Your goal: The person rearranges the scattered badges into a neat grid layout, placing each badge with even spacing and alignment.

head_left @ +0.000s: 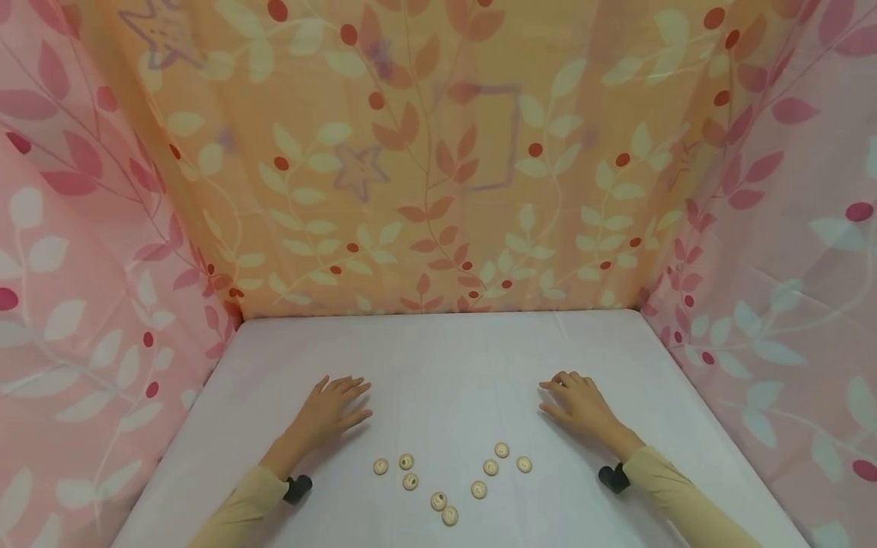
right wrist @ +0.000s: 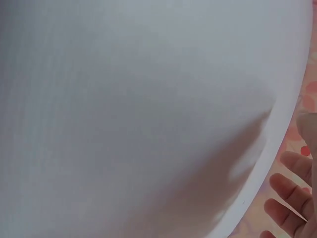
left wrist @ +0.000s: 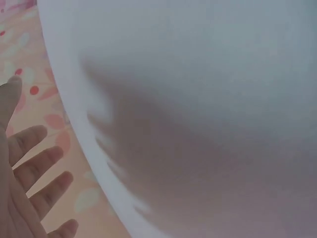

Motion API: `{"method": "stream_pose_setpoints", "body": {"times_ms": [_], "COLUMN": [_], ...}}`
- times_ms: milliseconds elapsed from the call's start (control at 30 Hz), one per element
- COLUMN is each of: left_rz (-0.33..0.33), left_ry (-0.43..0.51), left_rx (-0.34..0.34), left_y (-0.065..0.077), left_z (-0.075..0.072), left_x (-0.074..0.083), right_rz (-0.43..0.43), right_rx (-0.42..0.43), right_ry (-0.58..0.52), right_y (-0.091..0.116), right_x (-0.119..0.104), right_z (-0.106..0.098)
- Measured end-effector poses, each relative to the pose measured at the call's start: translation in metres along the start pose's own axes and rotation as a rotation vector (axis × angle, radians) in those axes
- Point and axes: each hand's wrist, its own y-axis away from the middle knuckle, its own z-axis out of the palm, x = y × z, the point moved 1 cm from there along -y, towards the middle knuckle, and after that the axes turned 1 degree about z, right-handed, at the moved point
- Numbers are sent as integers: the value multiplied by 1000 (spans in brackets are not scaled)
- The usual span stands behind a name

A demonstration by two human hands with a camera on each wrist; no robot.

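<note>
Several small round wooden pieces point(head_left: 438, 501), button-like with marks on their faces, lie on the white table in a loose V in the head view. Up and left of them, my left hand point(head_left: 333, 406) is held over the tabletop, fingers spread and pointing right. My right hand point(head_left: 578, 403) mirrors it up and right of the pieces, its fingers loosely bent. Neither hand holds anything. Both wrist views show relaxed, parted fingers point(left wrist: 42, 161) and the hand's shadow on the cloth. The nearest piece to my right hand is the rightmost disc point(head_left: 524, 464).
The white-covered table point(head_left: 452, 365) reaches back to an orange leaf-patterned curtain point(head_left: 425, 167). Pink patterned curtains point(head_left: 75, 251) stand along the left and right sides. A black wrist device point(head_left: 298, 489) sits under each sleeve cuff.
</note>
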Motion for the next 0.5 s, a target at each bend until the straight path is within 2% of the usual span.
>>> {"method": "stream_pose_setpoints", "body": {"times_ms": [167,300,500], "left_rz": [46,55,70], "left_ry": [37,63,82], "left_rx": [-55,-97,-98], "left_y": [5,11,20], "left_z": [0,-2,-6], "left_x": [11,19,30], "right_rz": [-3,-18,-60], "right_rx": [-14,-21,-60], "right_ry": [-58,-92,-137], "right_y": [6,12,18], "right_x": [-12,-23,-38], "right_z": [-4,-6,-6]}}
